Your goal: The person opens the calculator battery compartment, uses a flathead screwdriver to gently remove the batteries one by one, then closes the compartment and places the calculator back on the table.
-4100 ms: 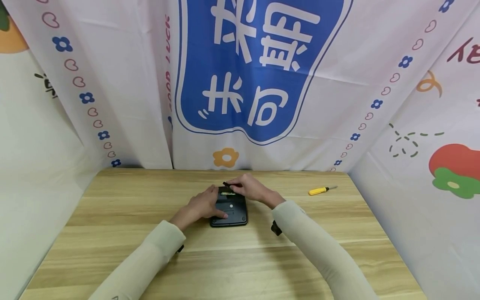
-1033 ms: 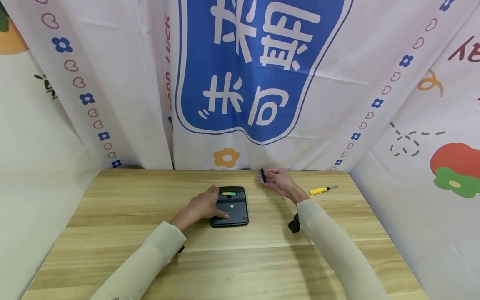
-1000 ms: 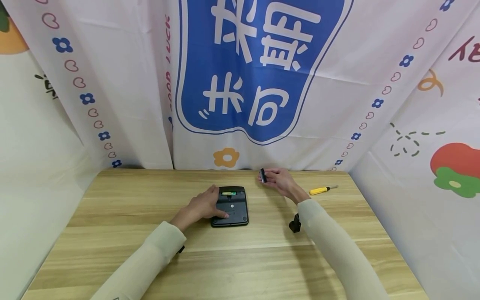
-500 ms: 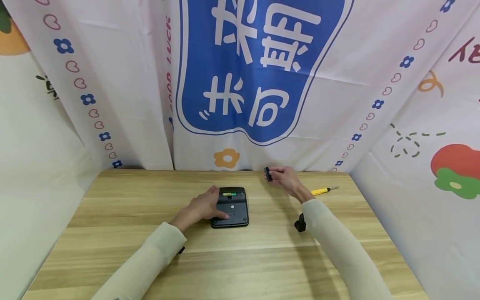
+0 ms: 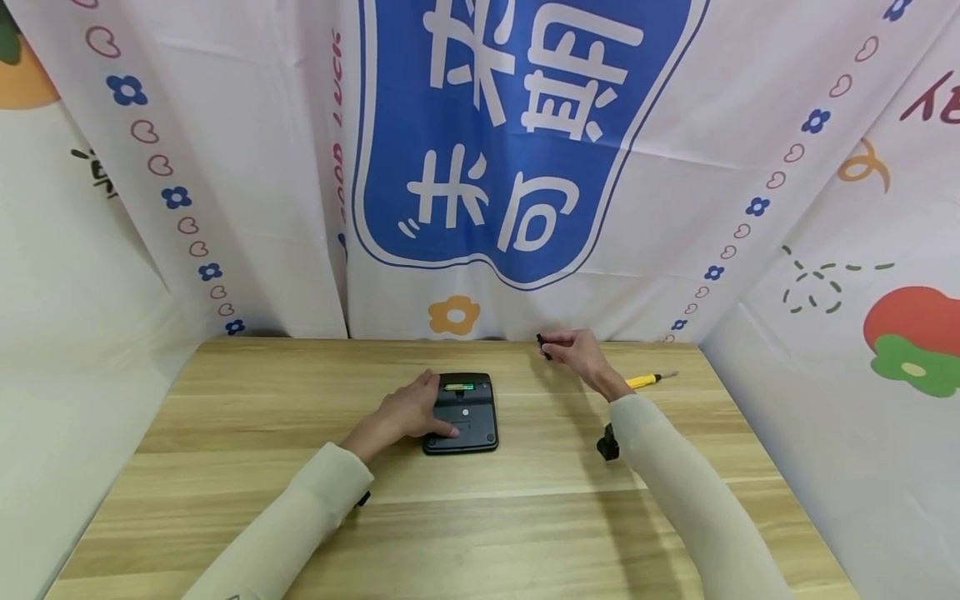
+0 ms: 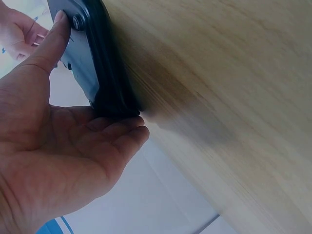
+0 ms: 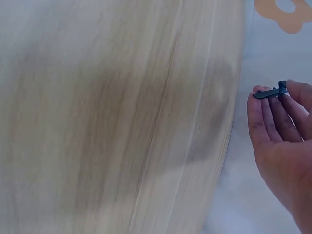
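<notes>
A black calculator (image 5: 472, 425) lies face down on the table, its battery slot uncovered. Inside the slot shows a green and yellow battery (image 5: 459, 387). My left hand (image 5: 401, 408) grips the calculator from its left side; in the left wrist view the thumb (image 6: 56, 41) presses on the back while the fingers lie along the edge. To the right, near the table's back edge, my right hand (image 5: 581, 357) pinches a small black battery cover (image 5: 544, 347) above the surface. In the right wrist view the cover (image 7: 269, 92) shows its clip end by the thumb.
A yellow screwdriver (image 5: 647, 380) lies at the back right, its handle partly behind my right wrist. Printed cloth (image 5: 405, 300) hangs along the back edge of the wooden table (image 5: 465, 533), with further cloth at both sides.
My right hand has lifted the battery cover off the calculator and carried it right, uncovering the battery. Over the last second it drifted slightly further right and turned the cover. The left hand stays put.
</notes>
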### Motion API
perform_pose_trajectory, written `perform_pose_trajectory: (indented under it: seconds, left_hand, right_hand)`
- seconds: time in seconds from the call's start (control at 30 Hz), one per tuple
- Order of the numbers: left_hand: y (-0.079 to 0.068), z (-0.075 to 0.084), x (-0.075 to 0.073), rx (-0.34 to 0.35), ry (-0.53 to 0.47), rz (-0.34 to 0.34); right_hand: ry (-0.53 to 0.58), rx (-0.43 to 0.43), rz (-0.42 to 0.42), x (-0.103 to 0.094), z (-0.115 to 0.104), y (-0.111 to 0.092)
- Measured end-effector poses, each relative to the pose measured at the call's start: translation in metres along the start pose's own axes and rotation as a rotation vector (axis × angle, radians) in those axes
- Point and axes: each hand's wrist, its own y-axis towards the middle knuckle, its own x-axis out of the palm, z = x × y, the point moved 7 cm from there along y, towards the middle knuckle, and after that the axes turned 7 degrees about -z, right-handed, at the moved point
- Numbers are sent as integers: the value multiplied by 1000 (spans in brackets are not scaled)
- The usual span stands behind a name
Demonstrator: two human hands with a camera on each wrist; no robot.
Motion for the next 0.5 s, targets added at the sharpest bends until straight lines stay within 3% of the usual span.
perform_pose_trajectory:
  seconds: [0.23,0.5]
  left_hand:
    - [0,0,0,7,6,5]
    - [-1,1,-1,11,10,6]
  right_hand:
    - [-279,-72,49,-7,-5,0]
    - [-375,-129,53,-9,-7,0]
